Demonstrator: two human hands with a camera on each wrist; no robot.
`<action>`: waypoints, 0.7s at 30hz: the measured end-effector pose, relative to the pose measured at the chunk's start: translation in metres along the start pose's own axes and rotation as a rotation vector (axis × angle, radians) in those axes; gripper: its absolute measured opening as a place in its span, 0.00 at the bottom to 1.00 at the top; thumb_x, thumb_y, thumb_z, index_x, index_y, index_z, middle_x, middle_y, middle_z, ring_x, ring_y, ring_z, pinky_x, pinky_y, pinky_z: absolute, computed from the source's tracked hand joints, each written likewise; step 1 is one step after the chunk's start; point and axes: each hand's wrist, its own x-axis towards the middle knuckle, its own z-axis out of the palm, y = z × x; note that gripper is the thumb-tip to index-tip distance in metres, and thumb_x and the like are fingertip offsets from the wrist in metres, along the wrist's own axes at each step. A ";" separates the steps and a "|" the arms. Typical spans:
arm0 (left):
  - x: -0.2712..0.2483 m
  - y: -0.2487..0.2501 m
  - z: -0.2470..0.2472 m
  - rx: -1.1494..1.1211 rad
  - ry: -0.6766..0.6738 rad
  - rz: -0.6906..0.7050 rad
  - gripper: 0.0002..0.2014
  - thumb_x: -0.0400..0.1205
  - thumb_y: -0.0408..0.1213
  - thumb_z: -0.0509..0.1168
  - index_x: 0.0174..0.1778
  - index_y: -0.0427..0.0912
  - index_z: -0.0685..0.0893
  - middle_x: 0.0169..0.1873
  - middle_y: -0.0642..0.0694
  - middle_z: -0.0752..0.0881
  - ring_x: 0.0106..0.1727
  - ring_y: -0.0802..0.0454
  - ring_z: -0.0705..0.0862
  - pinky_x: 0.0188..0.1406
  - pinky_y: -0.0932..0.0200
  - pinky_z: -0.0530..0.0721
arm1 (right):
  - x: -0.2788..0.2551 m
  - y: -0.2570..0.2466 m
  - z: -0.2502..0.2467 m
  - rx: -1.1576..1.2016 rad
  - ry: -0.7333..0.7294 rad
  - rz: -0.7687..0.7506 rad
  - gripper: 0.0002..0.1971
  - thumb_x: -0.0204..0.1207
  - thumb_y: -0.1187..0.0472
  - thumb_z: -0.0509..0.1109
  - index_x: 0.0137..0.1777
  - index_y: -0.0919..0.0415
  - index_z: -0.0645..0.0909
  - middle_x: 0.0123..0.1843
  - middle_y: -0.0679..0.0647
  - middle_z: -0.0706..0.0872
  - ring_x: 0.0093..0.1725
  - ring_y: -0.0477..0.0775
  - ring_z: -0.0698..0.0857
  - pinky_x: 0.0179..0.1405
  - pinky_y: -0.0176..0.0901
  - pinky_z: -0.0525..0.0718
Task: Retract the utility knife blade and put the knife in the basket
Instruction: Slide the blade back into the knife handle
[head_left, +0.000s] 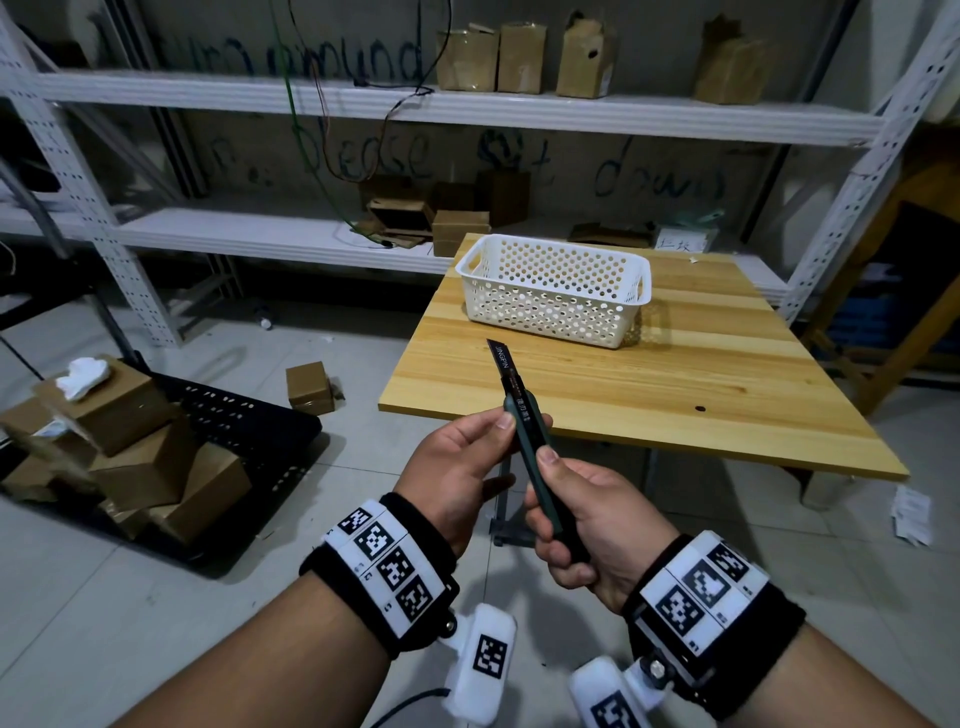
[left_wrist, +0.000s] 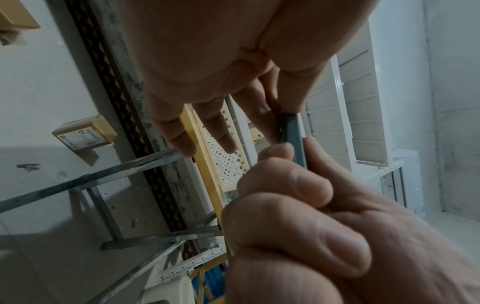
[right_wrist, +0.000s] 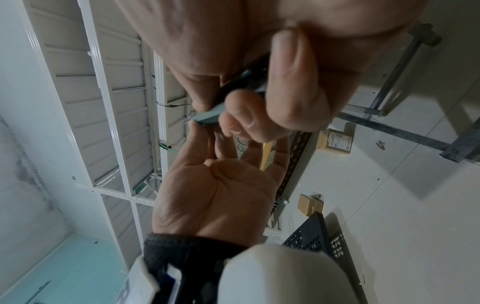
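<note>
A dark green utility knife (head_left: 535, 452) is held in the air just in front of the table's near edge, its blade (head_left: 498, 356) out and pointing up and away. My right hand (head_left: 545, 499) grips the handle, thumb lying on top of the body. My left hand (head_left: 506, 423) pinches the front of the body between thumb and forefinger, the other fingers straight. The left wrist view shows the knife (left_wrist: 292, 131) between both hands; the right wrist view shows its front end (right_wrist: 210, 116). A white perforated basket (head_left: 556, 288) stands on the far part of the table, with nothing visible inside.
The basket sits on a light wooden table (head_left: 675, 395). White metal shelving (head_left: 311, 104) with cardboard boxes lines the wall behind. On the floor at left lie stacked cardboard boxes (head_left: 130, 452), a black perforated panel (head_left: 249, 431) and a small box (head_left: 309, 387).
</note>
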 end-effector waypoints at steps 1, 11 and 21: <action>0.000 0.000 0.000 0.001 -0.002 0.002 0.12 0.90 0.39 0.66 0.54 0.48 0.96 0.63 0.42 0.96 0.74 0.36 0.87 0.82 0.23 0.71 | 0.000 0.000 0.000 0.000 -0.001 -0.001 0.20 0.84 0.43 0.63 0.44 0.63 0.76 0.26 0.56 0.75 0.18 0.50 0.68 0.15 0.30 0.59; 0.000 0.001 0.000 -0.006 -0.004 -0.002 0.12 0.90 0.39 0.66 0.55 0.47 0.96 0.63 0.41 0.96 0.74 0.36 0.87 0.82 0.23 0.71 | 0.000 0.000 0.000 -0.009 -0.006 -0.008 0.20 0.85 0.44 0.62 0.45 0.63 0.75 0.26 0.56 0.75 0.18 0.50 0.68 0.14 0.30 0.59; -0.001 0.001 0.000 0.001 -0.012 -0.001 0.13 0.90 0.40 0.65 0.53 0.50 0.97 0.63 0.42 0.96 0.75 0.35 0.87 0.82 0.24 0.71 | -0.001 0.000 0.001 -0.008 -0.010 -0.004 0.20 0.86 0.45 0.61 0.46 0.64 0.75 0.27 0.56 0.74 0.19 0.50 0.68 0.15 0.31 0.58</action>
